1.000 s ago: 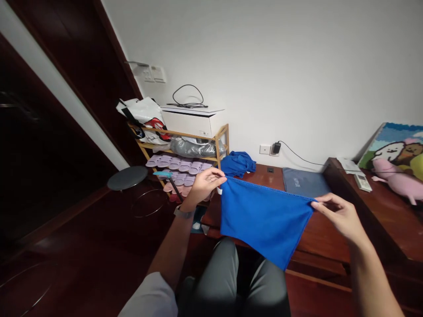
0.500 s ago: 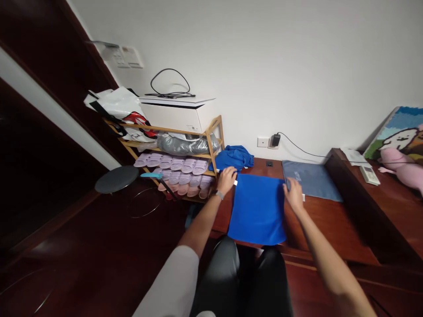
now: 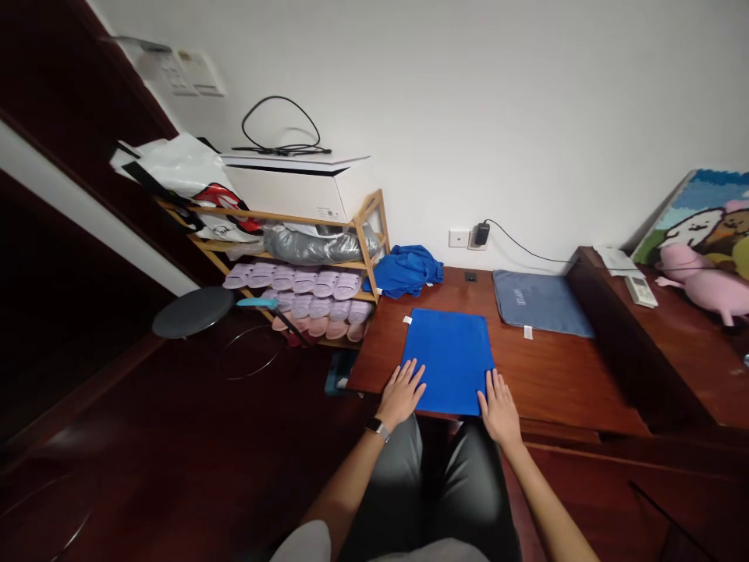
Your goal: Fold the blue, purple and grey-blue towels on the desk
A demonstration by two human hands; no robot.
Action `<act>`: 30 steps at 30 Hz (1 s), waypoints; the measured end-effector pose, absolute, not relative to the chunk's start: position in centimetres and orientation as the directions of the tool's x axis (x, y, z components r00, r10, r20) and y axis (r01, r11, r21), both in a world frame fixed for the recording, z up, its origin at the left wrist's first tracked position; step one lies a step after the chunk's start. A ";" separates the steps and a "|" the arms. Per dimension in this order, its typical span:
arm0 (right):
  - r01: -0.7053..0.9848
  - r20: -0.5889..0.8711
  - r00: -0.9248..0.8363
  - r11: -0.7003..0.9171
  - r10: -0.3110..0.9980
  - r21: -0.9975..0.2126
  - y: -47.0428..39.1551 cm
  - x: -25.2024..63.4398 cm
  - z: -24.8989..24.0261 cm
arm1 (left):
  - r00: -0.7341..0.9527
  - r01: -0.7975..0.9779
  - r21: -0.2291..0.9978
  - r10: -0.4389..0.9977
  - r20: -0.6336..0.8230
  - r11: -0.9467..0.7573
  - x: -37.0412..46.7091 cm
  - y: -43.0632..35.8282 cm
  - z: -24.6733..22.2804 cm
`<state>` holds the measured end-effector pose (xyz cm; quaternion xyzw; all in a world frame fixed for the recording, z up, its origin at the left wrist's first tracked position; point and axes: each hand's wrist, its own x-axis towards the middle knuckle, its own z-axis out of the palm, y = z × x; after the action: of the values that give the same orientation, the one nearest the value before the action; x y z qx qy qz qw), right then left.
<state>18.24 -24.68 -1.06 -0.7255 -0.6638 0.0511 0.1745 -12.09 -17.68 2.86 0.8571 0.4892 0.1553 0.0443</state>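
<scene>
A blue cloth lies flat and smooth on the brown wooden table, with a small white tag at its far left corner. My left hand rests palm down with spread fingers on the cloth's near left edge. On the near right edge lies my right hand, its fingers stretched out, holding nothing. Behind the cloth to the left is a crumpled blue cloth pile. A folded grey-blue cloth with a white tag lies to the right.
At the left stands a wooden rack with purple and pink slippers, a white box and a bag. A round stool is beside it. A raised ledge at right holds a remote and pink plush toy.
Both hands have come down from the cloth's far corners to its near edges and now lie flat. The near part of the cloth has been smoothed onto the table. The view has shifted slightly.
</scene>
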 end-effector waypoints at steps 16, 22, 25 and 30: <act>0.912 0.210 0.382 -0.331 0.900 -0.240 -19.2 24.1 4.4 | 0.430 0.857 0.182 0.864 0.263 -0.482 -9.3 -18.2 5.3; 0.896 0.145 0.376 -0.320 0.915 -0.307 -20.6 18.1 1.4 | 0.542 0.743 0.249 0.777 0.320 -0.621 -6.8 -14.2 5.0; 0.913 0.059 0.344 -0.319 0.937 -0.255 -20.1 18.6 0.0 | 0.589 0.713 0.254 0.755 0.289 -0.653 -6.5 -9.0 4.7; 0.938 -0.040 0.276 -0.278 0.960 -0.208 -15.2 23.0 1.5 | 0.452 0.817 0.294 0.868 0.208 -0.496 -7.4 -7.7 2.5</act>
<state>22.95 -15.19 1.52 -0.7955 -0.5966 0.0787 0.0718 -7.44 -7.69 2.53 0.8487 0.4962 0.1668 0.0758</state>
